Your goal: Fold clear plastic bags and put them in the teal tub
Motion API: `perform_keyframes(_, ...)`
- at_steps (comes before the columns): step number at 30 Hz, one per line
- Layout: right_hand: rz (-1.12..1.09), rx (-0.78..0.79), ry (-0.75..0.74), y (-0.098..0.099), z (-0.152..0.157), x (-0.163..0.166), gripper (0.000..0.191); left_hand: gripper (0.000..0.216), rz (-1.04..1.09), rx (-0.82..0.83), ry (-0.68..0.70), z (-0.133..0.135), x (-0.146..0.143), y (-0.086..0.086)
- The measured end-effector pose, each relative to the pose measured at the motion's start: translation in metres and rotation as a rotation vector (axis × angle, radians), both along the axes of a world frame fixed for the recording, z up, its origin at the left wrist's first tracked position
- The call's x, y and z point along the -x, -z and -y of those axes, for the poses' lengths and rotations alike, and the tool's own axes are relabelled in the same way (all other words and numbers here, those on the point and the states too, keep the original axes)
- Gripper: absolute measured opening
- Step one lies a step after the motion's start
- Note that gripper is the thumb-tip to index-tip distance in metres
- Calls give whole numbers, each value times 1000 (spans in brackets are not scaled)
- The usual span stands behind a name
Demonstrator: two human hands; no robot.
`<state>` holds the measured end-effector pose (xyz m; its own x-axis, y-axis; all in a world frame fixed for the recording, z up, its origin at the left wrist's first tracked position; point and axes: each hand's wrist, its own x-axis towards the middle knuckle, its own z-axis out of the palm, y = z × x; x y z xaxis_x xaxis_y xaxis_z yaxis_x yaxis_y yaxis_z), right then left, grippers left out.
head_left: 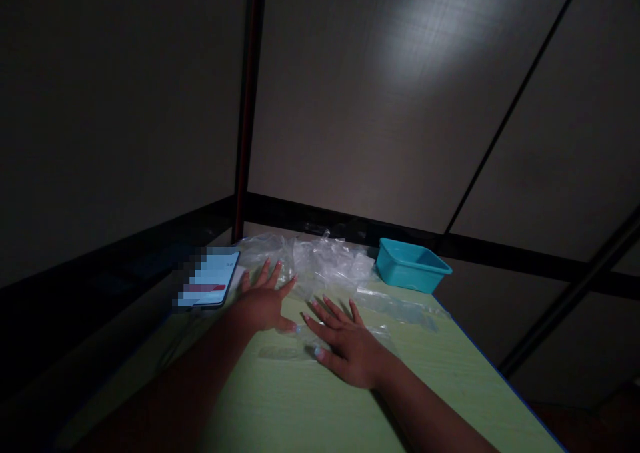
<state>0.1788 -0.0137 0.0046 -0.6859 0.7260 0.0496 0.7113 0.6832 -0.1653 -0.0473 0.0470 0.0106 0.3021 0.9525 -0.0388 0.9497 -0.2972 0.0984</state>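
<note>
My left hand (264,302) lies flat on the green table (300,406) with its fingers spread, pressing on a clear plastic bag (293,346). My right hand (345,343) also rests flat and open, on the same thin plastic sheet, its fingertips close to the left hand's thumb. A crumpled heap of clear plastic bags (320,260) sits just beyond both hands. The scene is dim.
A teal plastic tub (410,266) stands at the table's far right corner. A phone with a lit screen (213,280) lies at the far left. Another flat clear bag (400,306) lies right of my right hand. Dark frame bars and grey panels surround the table.
</note>
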Motion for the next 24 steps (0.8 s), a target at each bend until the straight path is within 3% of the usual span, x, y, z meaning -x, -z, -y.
perform_keyframes(2, -1, 2, -1, 0, 0, 0, 57, 105, 16, -30, 5, 1, -2, 0)
perform_keyframes(6, -1, -7, 8, 1, -1, 1, 57, 74, 116, -269, 26, 3, -13, 4)
perform_keyframes(9, 5, 1, 19, 3, -1, 1, 57, 66, 142, -371, 18, 6, -22, 9)
perform_keyframes(24, 11, 34, 56, 1, -4, -3, 49, 96, 61, -120, 58, 0, -10, 15)
